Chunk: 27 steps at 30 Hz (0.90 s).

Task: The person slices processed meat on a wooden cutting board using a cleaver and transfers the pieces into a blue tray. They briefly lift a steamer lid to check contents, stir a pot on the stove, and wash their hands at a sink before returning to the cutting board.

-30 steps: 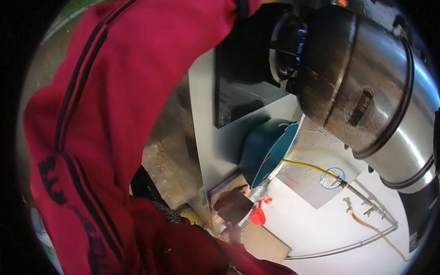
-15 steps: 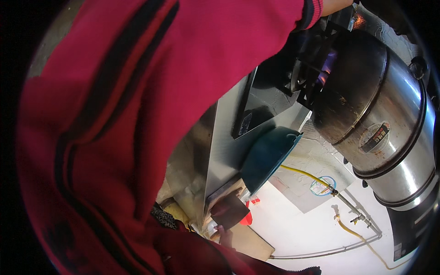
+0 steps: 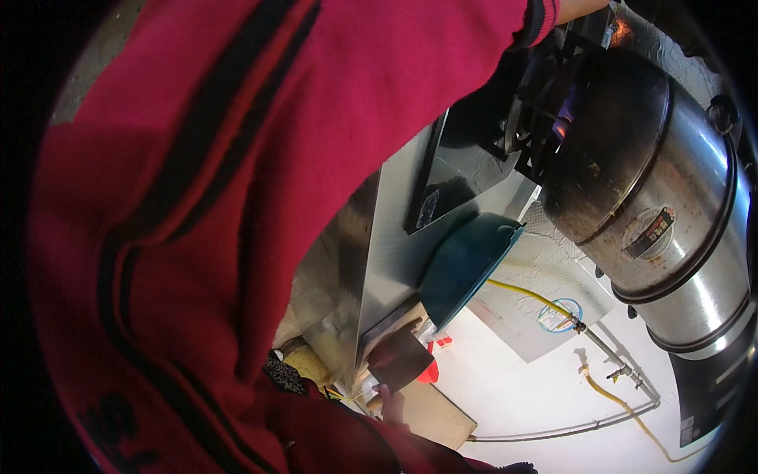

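Observation:
My left arm, in a red sleeve with dark stripes, crosses the picture and reaches toward the gas stove [image 3: 541, 130]. Only the wrist part of my left hand [image 3: 581, 8] shows at the top edge; its fingers are out of view. A tall, sooty metal steamer pot [image 3: 699, 197] stands on the burner, with violet flame showing beneath it. Low in the picture, beside my jacket, a partly covered hand that looks like my right hand [image 3: 392, 403] has its fingers closed at the handle end of a dark, wide-bladed cleaver [image 3: 403, 359], over a wooden cutting board [image 3: 434, 415].
A teal basin [image 3: 470, 265] leans between stove and board on the metal counter [image 3: 387, 237]. A yellow hose [image 3: 525, 291] joins a gas pipe [image 3: 604, 351] on the white wall. A red object [image 3: 429, 371] lies behind the cleaver. An orange glow [image 3: 621, 31] shows near the stove.
The whole view has shifted slightly, and less of the flame shows under the pot. The cleaver and the hand on it stay in nearly the same place.

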Tool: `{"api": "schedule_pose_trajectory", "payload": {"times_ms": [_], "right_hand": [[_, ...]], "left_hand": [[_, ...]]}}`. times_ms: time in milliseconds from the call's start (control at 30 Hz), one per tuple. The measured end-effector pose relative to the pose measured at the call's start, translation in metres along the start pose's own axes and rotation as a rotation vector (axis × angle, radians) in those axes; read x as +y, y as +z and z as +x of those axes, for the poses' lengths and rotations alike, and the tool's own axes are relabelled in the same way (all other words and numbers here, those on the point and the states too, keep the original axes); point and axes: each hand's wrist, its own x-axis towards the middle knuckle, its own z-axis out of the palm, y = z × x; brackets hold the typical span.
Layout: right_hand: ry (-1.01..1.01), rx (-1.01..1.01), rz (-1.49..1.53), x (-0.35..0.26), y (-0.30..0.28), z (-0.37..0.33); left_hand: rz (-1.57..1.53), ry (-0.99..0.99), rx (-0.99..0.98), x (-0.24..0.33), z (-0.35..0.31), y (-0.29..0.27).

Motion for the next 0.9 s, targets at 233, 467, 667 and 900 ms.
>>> {"api": "schedule_pose_trajectory", "payload": {"times_ms": [233, 467, 667, 900], "right_hand": [[-0.027, 0.022, 0.074, -0.017, 0.009, -0.009], [-0.099, 0.037, -0.106, -0.020, 0.006, -0.010], [-0.122, -0.003, -0.176, 0.011, 0.000, 0.001], [-0.286, 0.037, 0.029, 0.020, -0.001, 0.009]], "left_hand": [[-0.021, 0.036, 0.007, -0.003, 0.002, 0.001], [-0.083, 0.022, 0.016, -0.001, -0.003, -0.028], [-0.132, 0.045, -0.039, 0.005, -0.053, -0.109], [-0.289, 0.017, -0.426, 0.044, -0.174, -0.228]]}}
